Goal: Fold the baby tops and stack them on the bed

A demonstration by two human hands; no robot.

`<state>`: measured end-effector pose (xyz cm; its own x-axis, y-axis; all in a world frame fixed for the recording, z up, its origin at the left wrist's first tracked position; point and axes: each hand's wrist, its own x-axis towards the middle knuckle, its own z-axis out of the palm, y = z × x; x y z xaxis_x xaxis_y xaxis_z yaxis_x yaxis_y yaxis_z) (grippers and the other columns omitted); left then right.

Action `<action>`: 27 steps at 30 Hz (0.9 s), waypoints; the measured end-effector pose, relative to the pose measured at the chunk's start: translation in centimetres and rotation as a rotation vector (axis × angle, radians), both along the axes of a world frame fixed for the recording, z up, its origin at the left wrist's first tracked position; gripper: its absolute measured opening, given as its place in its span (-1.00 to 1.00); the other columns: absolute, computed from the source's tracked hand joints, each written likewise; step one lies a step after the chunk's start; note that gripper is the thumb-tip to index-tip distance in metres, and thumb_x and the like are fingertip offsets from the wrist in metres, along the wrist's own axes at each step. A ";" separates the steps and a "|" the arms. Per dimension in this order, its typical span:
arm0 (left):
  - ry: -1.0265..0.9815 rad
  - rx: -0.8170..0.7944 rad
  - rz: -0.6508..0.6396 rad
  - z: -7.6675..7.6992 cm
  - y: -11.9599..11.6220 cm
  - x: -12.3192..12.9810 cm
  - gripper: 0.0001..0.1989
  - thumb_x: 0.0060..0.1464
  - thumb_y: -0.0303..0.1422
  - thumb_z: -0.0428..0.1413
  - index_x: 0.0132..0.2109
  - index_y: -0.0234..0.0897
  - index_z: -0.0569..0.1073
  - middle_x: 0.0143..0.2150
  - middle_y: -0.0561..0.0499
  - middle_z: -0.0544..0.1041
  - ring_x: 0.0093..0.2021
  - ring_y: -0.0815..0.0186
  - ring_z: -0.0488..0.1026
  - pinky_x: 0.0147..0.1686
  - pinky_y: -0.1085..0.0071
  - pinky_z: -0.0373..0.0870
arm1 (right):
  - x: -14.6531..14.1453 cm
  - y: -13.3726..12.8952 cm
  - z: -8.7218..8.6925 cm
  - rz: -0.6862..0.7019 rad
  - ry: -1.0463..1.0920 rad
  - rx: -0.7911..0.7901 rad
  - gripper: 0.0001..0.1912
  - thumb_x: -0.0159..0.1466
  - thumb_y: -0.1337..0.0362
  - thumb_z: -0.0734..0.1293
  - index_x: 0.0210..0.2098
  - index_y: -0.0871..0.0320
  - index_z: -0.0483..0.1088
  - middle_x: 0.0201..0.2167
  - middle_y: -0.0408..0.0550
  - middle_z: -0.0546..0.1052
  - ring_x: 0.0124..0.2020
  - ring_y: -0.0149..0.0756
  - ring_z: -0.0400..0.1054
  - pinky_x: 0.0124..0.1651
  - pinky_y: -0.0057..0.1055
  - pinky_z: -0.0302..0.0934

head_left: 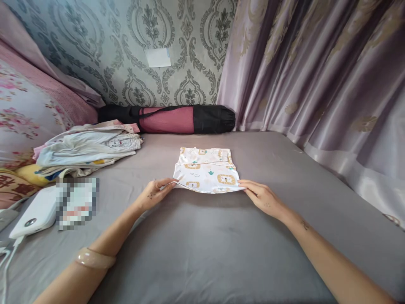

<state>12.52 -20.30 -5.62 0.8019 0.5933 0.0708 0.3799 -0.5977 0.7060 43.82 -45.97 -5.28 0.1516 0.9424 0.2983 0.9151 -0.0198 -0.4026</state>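
Observation:
A small white garment [210, 173], printed with yellow lion faces and green leaves, lies folded on the grey bed sheet [202, 245]. Its exact kind cannot be told from its folded shape. My left hand [155, 193] pinches the near left corner between thumb and fingers. At the near right corner, my right hand [261, 195] pinches the cloth the same way. Between the two hands the near edge sags slightly and looks lifted a little off the sheet. The far part of the garment rests flat, with a folded-over layer across it.
To the left lies a pile of clothes [88, 147], with a white power bank [36, 211] and its cable nearer me, beside a blurred packet [79, 202]. A pink and black rolled bag [167, 119] lies along the wall. Purple curtains [316, 76] hang at the right.

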 end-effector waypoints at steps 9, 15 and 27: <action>0.001 0.075 -0.049 2.5 -0.8 -1.2 -0.54 0.21 -0.01 -0.02 0.00 -0.18 0.57 -0.13 0.03 0.62 -0.22 0.26 0.51 -0.17 0.46 0.41 | 0.2 -0.3 3.6 0.080 -0.020 -0.024 -0.61 0.41 0.27 0.06 0.04 0.02 0.44 0.01 -0.07 0.55 -0.03 -0.21 0.47 -0.02 -0.30 0.39; 0.036 0.152 -0.175 2.9 -2.2 -2.7 -0.58 0.27 -0.08 -0.07 0.05 -0.15 0.54 -0.22 0.02 0.64 -0.32 0.29 0.54 -0.21 0.46 0.44 | -0.5 -2.6 3.0 0.108 -0.110 -0.029 -0.57 0.37 0.39 0.07 0.06 0.03 0.45 0.03 -0.06 0.54 0.05 -0.18 0.44 0.09 -0.20 0.37; 0.022 0.110 -0.001 2.3 -3.9 -3.0 -0.59 0.25 -0.07 -0.06 -0.04 -0.18 0.56 -0.30 0.07 0.61 -0.35 0.30 0.50 -0.32 0.49 0.40 | -1.6 -3.9 2.9 0.017 0.125 -0.129 -0.64 0.40 0.22 0.09 -0.01 -0.03 0.47 -0.05 -0.11 0.58 -0.09 -0.21 0.49 -0.07 -0.32 0.39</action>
